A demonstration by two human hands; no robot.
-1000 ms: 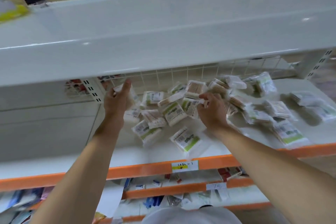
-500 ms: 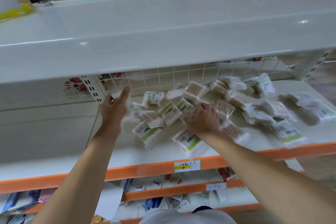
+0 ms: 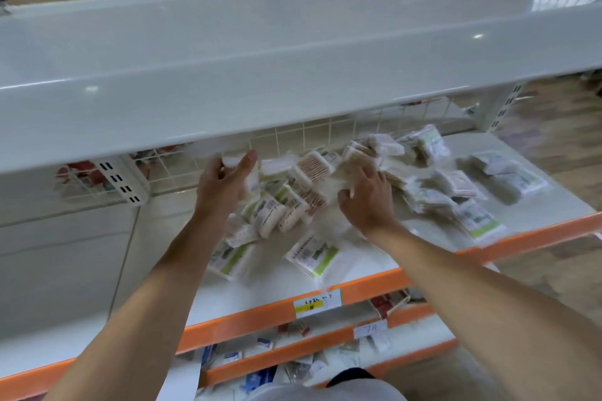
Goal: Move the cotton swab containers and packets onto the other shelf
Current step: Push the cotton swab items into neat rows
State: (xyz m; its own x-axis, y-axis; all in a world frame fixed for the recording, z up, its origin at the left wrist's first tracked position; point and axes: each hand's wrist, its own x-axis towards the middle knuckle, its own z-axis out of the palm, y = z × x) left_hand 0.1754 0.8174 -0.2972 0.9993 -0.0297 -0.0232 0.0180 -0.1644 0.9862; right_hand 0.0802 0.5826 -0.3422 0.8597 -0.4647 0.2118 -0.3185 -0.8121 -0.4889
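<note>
Cotton swab packets (image 3: 312, 179) lie in a loose heap across the white shelf (image 3: 374, 257) with the orange front edge, most of them bunched toward the back by the white wire grid (image 3: 312, 137), with a few more scattered off to the right. One packet with a green label (image 3: 314, 255) sits apart near the front, and another green-label packet (image 3: 479, 221) lies near the right end of the edge.

I have both arms reaching in under the upper white shelf (image 3: 260, 75). My left hand (image 3: 224, 182) is at the left end of the heap, thumb up and fingers curled round a pale packet (image 3: 233, 161) that it grips just below the upper shelf's lip. My right hand (image 3: 366, 198) is down in the middle of the pile, fingers bent and dug in among the swab packets; motion blur hides the fingertips, so I cannot tell whether it actually grasps one or only presses on them.

A yellow-and-white price label (image 3: 317, 303) is stuck on the orange edge in front of the pile. Below it, lower shelves (image 3: 293, 352) with orange edges carry small mixed goods I can't identify.
</note>
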